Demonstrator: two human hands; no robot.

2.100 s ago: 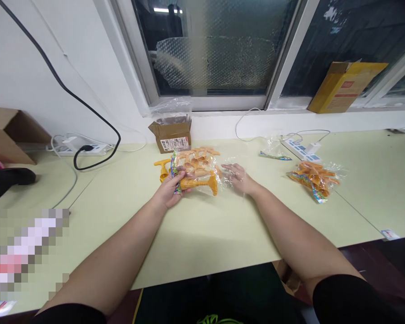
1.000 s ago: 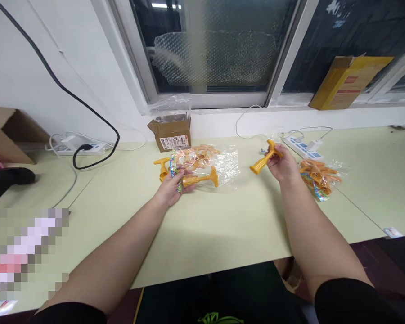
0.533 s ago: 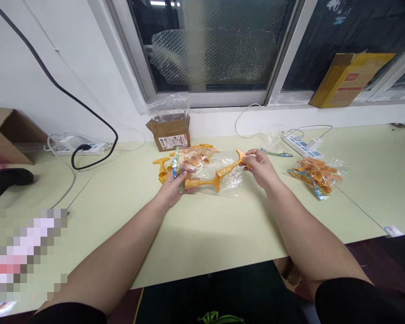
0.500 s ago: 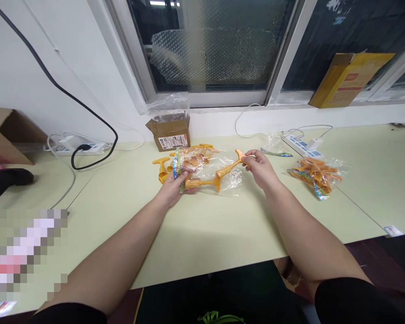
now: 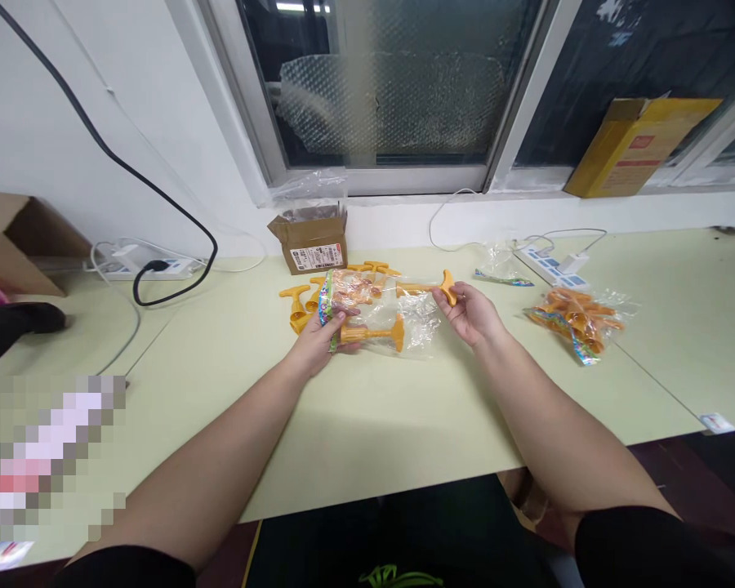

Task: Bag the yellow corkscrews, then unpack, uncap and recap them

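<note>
My left hand [image 5: 318, 341] grips the clear plastic bag [image 5: 421, 333] at its colourful printed end. Inside the bag lies a yellow T-handled plastic piece [image 5: 371, 333], its handle toward the right, with more yellow parts showing above it. Another yellow T-handled piece [image 5: 447, 287] is pinched by its handle in my right hand [image 5: 470, 313]. Its barrel points left, at the bag's right end; whether the tip is inside the film I cannot tell. Several loose yellow T-handled pieces [image 5: 295, 300] lie on the table behind my left hand, partly hidden by the bag.
A filled bag of yellow pieces [image 5: 579, 318] lies to the right, near a flat bag [image 5: 503, 276] and a power strip [image 5: 551, 265]. An open cardboard box [image 5: 315, 245] stands at the wall. A black cable [image 5: 175, 214] hangs at left above another power strip [image 5: 180, 269].
The yellow piece in my right hand has turned from slanting to nearly level, its barrel tip lifting away from the piece in the bag. My left hand stays on the bag.
</note>
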